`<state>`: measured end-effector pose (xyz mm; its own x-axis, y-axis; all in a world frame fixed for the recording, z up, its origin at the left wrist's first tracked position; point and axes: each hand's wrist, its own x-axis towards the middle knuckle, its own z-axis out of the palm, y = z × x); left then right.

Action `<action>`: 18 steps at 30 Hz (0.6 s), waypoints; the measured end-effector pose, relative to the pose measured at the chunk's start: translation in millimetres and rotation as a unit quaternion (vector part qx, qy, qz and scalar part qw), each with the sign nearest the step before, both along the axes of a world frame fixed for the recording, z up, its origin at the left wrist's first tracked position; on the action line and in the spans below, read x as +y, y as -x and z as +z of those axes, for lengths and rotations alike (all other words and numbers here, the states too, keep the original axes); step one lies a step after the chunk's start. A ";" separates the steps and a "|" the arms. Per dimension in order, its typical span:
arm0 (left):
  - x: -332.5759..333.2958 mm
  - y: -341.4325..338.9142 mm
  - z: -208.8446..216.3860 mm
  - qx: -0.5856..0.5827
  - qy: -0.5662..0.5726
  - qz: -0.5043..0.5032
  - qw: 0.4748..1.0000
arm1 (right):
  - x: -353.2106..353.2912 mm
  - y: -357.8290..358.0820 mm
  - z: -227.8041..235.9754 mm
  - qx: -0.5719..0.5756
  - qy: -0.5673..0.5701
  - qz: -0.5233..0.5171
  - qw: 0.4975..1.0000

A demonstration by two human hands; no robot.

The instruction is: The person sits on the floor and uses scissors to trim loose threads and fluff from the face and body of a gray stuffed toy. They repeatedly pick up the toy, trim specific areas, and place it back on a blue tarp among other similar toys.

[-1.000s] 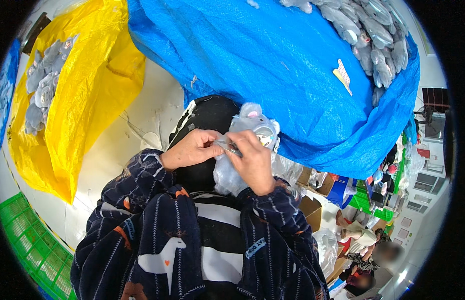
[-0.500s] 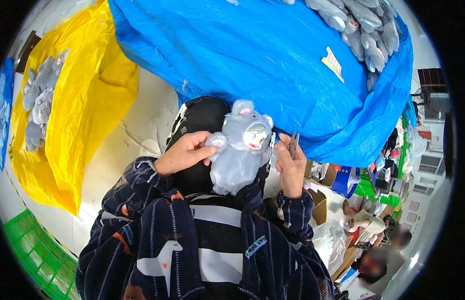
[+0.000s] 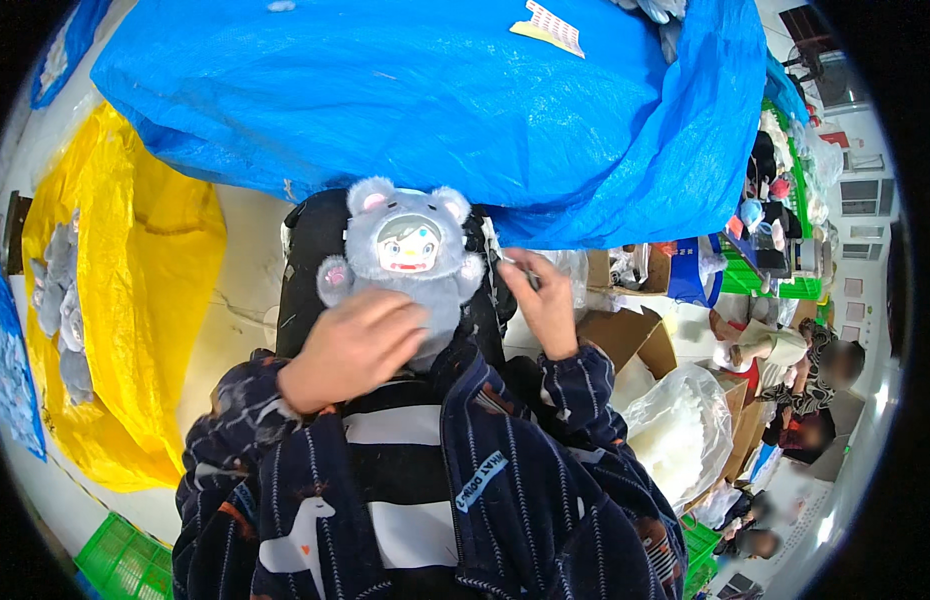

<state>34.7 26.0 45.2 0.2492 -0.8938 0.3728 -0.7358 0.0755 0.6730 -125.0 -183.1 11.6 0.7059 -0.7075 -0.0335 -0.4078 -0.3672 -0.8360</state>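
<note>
Plush toy (image 3: 413, 285): grey, with pink ears and a doll face in its hood; it lies face up on the dark lap (image 3: 310, 245), head to the far side, its near end partly behind the left hand
Left hand (image 3: 360, 345): above the belly of the toy, blurred, fingers loosely bent; I cannot tell if they pinch something or only touch the fur
Right hand (image 3: 545, 305): just right of the toy and apart from it, thumb and fingers pinching a small dark tool (image 3: 530, 272), mostly hidden
Change: half a second ago the left hand held the paw at the left (image 3: 335, 280); now this paw is released and the toy lies straighter
Meaning: it seems that the work at this paw is paused, and both paws are exposed
Blue sheet (image 3: 405, 120): far side, beyond the toy
Yellow bag (image 3: 150, 330): at left, with grey plush pieces (image 3: 60, 290) inside
</note>
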 end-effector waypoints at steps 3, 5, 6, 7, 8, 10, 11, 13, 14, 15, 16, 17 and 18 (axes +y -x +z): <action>-34.6 20.1 -19.9 0.010 -0.125 0.013 0.992 | 8.8 -15.2 -9.6 0.088 -0.107 0.059 0.989; -46.0 22.1 -33.7 0.012 -0.179 0.039 0.983 | 14.7 -7.3 -25.3 0.010 -0.187 0.046 0.981; -49.4 22.0 -38.1 0.011 -0.180 0.046 0.983 | 15.8 -1.9 -25.9 0.006 -0.210 0.039 0.977; -52.2 21.9 -41.7 0.010 -0.181 0.053 0.982 | 15.9 2.5 -26.6 0.003 -0.233 0.033 0.972; -52.8 22.3 -45.3 -0.003 -0.172 0.063 0.983 | 14.3 7.9 -28.1 -0.006 -0.268 0.022 0.963; -51.7 22.5 -52.0 -0.005 -0.162 0.063 0.985 | 8.4 19.8 -30.9 -0.024 -0.336 0.002 0.942; -52.0 22.7 -53.8 -0.005 -0.156 0.063 0.986 | 7.2 21.5 -29.6 -0.032 -0.368 -0.009 0.929; -52.2 23.3 -52.9 0.008 -0.159 0.065 0.985 | 6.5 17.2 -25.1 -0.034 -0.291 -0.007 0.956; -52.6 23.1 -52.2 0.012 -0.161 0.065 0.985 | 10.9 11.1 -23.9 -0.046 -0.248 0.003 0.968; -52.9 23.6 -53.9 0.022 -0.156 0.067 0.985 | 15.7 4.6 -25.3 -0.059 -0.204 0.013 0.977; -52.8 24.3 -56.8 0.031 -0.152 0.069 0.986 | 21.9 -2.6 -33.8 -0.076 -0.153 0.038 0.985; -53.5 24.5 -58.2 0.044 -0.144 0.072 0.986 | 24.2 -10.2 -26.1 -0.047 -0.070 0.072 0.994; -53.8 24.5 -57.9 0.046 -0.148 0.076 0.985 | 25.6 -12.7 -20.2 -0.018 -0.046 0.076 0.996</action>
<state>10.2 -27.8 -12.6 0.4093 -0.9096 0.0716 -0.6587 -0.2403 0.7130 -112.3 -157.5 -8.7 0.8064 -0.5876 -0.0664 -0.3232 -0.3439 -0.8816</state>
